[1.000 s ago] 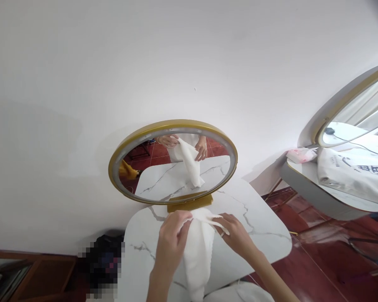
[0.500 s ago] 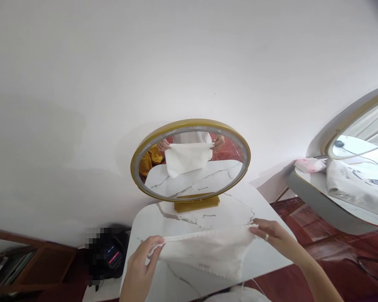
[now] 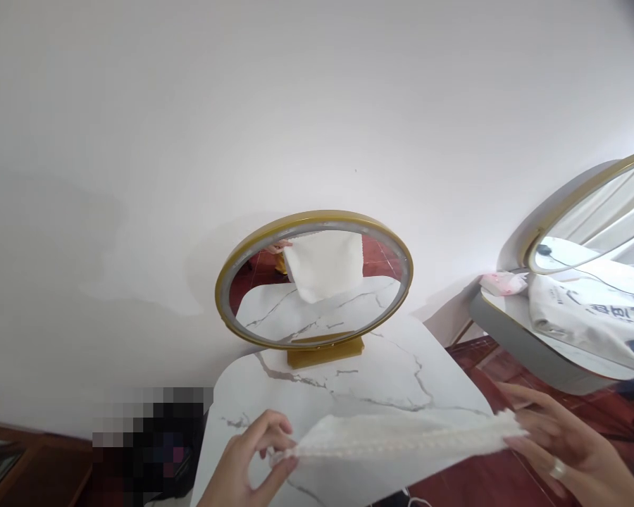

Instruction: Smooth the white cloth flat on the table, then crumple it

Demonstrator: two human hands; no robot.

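Note:
A thin white cloth (image 3: 396, 436) with a scalloped edge is stretched between my two hands above the marble-patterned white table (image 3: 349, 373). My left hand (image 3: 258, 458) pinches its left end between thumb and fingers. At the right end, my right hand (image 3: 554, 443), with a ring on one finger, grips the cloth's corner past the table's right edge; it is slightly blurred. The oval gold-framed mirror (image 3: 317, 218) behind the table reflects the cloth hanging down and part of a hand.
To the right, a second table (image 3: 539, 352) bears a pink-and-white packet (image 3: 503, 283), a white printed cloth bag (image 3: 586, 310) and another gold-rimmed mirror (image 3: 539, 243). A dark object (image 3: 174, 443), partly pixelated, is at the lower left beside wooden shelving (image 3: 26, 465).
My right hand has moved right and down, and the cloth's right end with it. My left hand has shifted slightly. The view has tilted and turned a little.

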